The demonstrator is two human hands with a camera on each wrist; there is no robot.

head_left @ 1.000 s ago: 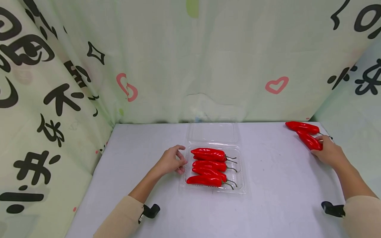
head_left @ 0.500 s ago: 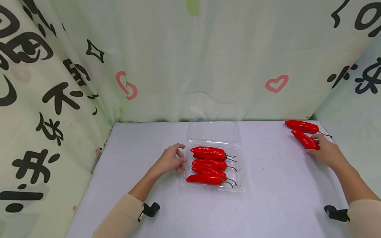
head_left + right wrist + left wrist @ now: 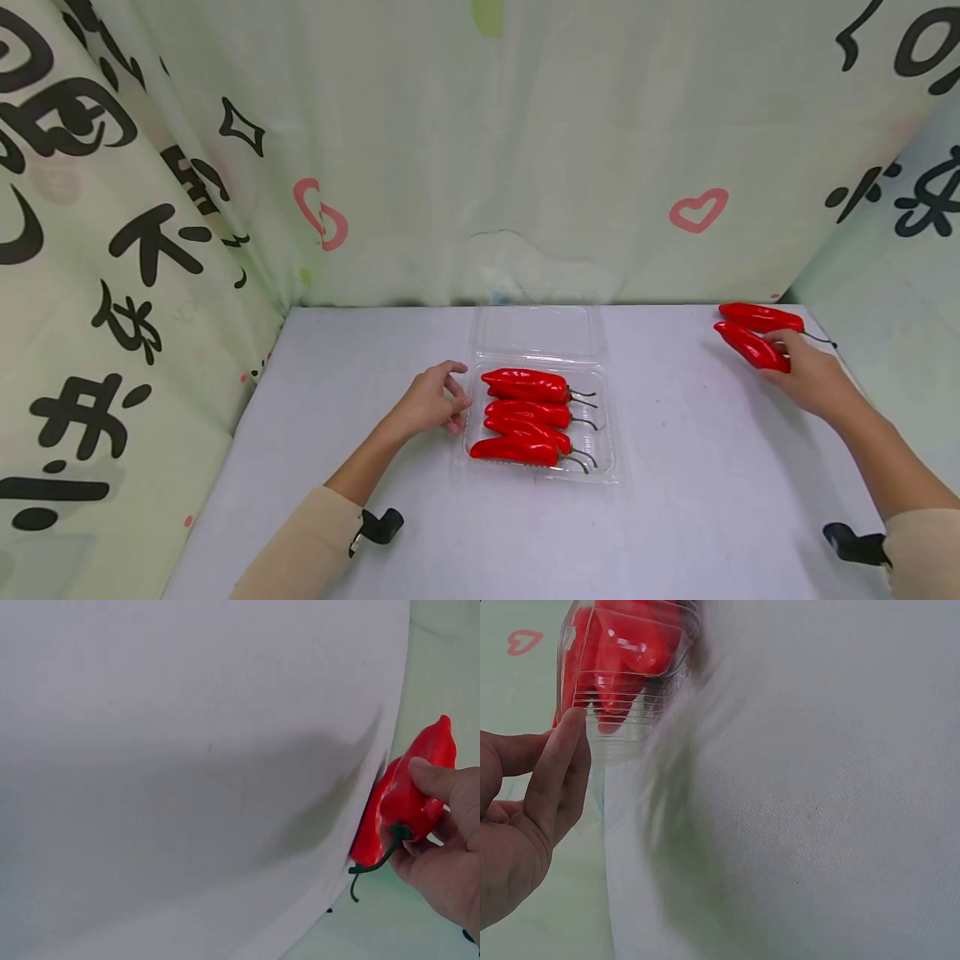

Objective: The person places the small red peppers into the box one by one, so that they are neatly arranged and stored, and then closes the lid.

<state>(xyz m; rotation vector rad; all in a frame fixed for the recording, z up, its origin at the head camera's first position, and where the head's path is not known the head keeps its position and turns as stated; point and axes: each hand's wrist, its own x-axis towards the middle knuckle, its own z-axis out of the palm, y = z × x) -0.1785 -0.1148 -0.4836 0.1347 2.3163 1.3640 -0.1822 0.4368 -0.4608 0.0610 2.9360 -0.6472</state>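
Several red chili peppers [image 3: 521,451] lie side by side in a clear plastic clamshell box [image 3: 609,467], stems to the right. My left hand [image 3: 429,402] is at the box's left side; in the left wrist view, straight fingers [image 3: 561,761] reach its ridged wall. At the far right, my right hand [image 3: 813,375] holds a red chili pepper [image 3: 750,347] near its stem end. The right wrist view shows the thumb on this pepper [image 3: 427,761], its green stem hanging free. Another red pepper [image 3: 759,317] lies just behind it at the table's back right corner.
The box's transparent lid [image 3: 536,333] stands open toward the back edge of the white table [image 3: 675,517]. A pale green curtain [image 3: 585,150] with hearts and black lettering hangs behind and along both sides. Each sleeve carries a black wrist camera [image 3: 382,527].
My right hand has lifted the pepper and moved it left, away from the table's right edge. My left hand stays at the box.
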